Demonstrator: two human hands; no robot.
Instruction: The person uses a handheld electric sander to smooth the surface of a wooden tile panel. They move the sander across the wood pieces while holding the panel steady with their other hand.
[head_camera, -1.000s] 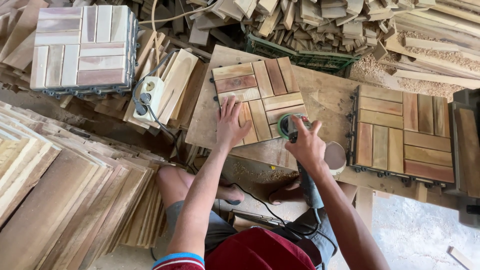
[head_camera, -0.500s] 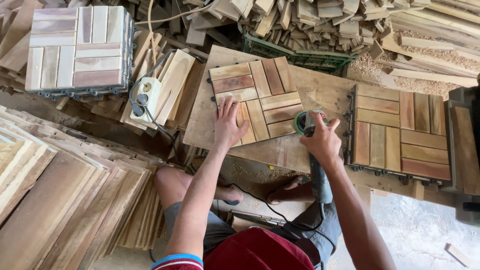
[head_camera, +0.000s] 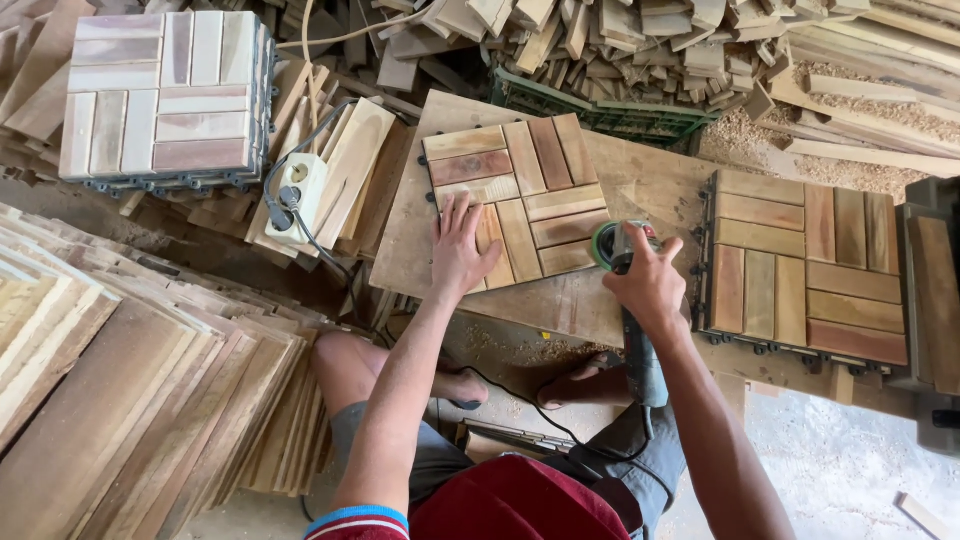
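Sander at the tile's right edge, cord trailing below.
Left hand (head_camera: 458, 250) lies flat on the tile (head_camera: 515, 200) on the tabletop (head_camera: 650, 190); right hand (head_camera: 648, 285) grips the sander (head_camera: 612, 245), which may gouge the edge or skid.

A bare wooden table (head_camera: 640, 190) carries two slatted wooden tiles: one tile (head_camera: 520, 205) lies left of centre, the other tile (head_camera: 805, 265) at its right edge

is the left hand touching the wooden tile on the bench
Touching. The head view shows the left hand lying flat, fingers spread, on the wooden tile.
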